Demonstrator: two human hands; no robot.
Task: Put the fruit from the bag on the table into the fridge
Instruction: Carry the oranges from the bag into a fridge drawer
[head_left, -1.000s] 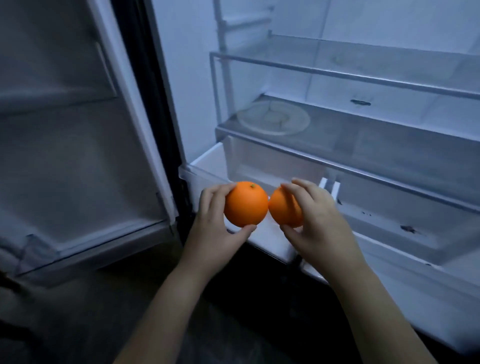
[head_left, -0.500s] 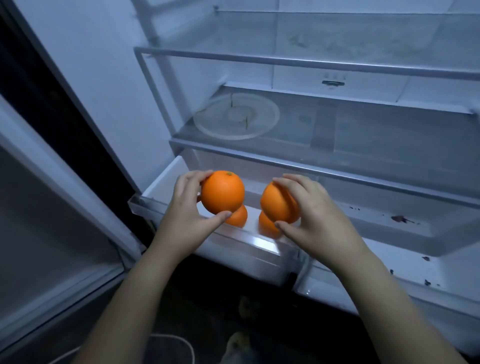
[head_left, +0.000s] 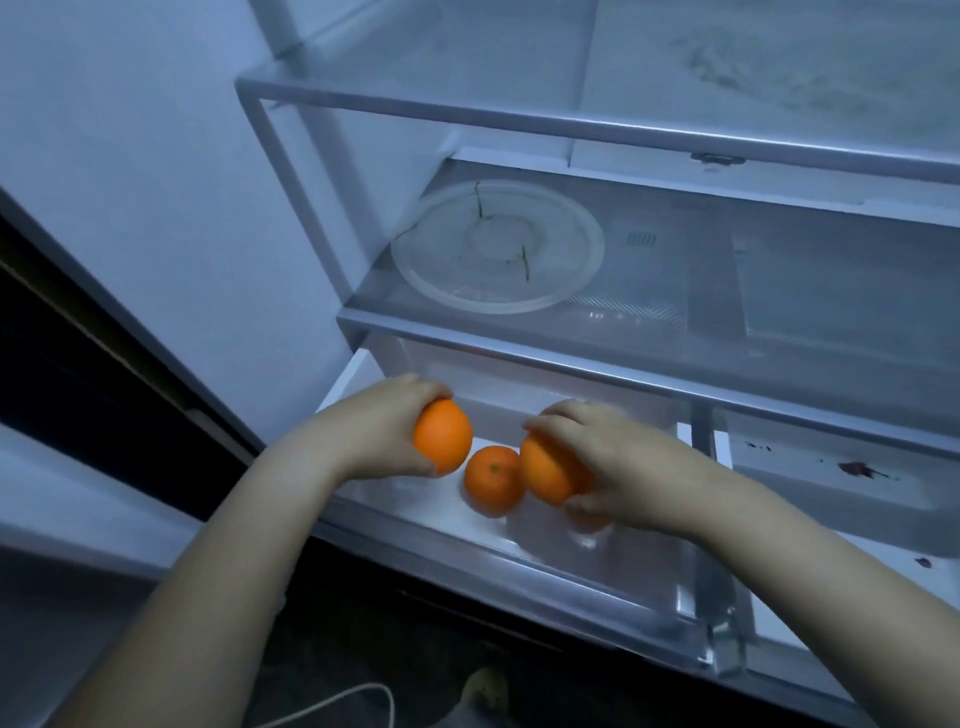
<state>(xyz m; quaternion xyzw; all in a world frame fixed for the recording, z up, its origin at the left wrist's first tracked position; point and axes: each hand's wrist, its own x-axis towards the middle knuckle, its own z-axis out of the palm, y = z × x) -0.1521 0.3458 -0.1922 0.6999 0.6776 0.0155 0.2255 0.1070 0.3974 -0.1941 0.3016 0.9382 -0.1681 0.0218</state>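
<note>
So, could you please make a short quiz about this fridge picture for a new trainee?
1. True or false: both hands are empty.
2. Where does the loose orange lie?
A. on the glass shelf
B. in the open drawer
C. on the floor
3. Fill in: the round clear plate rests on the ____ above the drawer.

Key
1. False. The left hand grips an orange and the right hand grips another orange.
2. B. It lies in the drawer between the two held oranges. A further orange seems to sit under the right hand, mostly hidden.
3. Glass shelf.
</note>
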